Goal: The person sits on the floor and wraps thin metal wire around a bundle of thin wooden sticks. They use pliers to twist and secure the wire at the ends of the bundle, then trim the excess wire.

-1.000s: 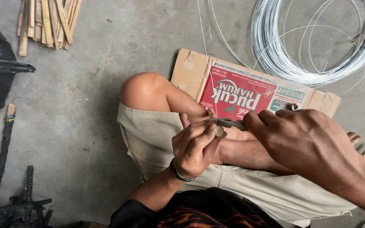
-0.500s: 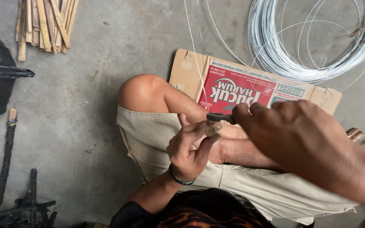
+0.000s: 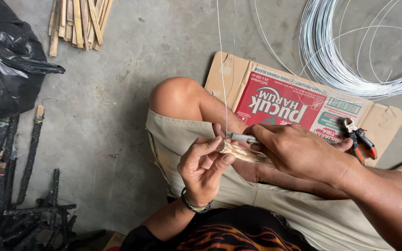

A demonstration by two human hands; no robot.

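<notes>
We pinch the stick (image 3: 243, 152) end in our left hand (image 3: 204, 168) while our right hand (image 3: 298, 153) grips a tool (image 3: 242, 137) on the wire (image 3: 221, 69), binding barely begun.

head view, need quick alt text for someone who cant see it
Seen from above, a seated person's left hand pinches the end of a stick while the right hand presses a thin metal tool to it, a wire rising from there. Pliers lie on flattened cardboard beside a wire coil.

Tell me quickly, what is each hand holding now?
Left hand: closed on the end of a bamboo stick.
Right hand: closed on a thin grey metal tool, at the wire.
</notes>
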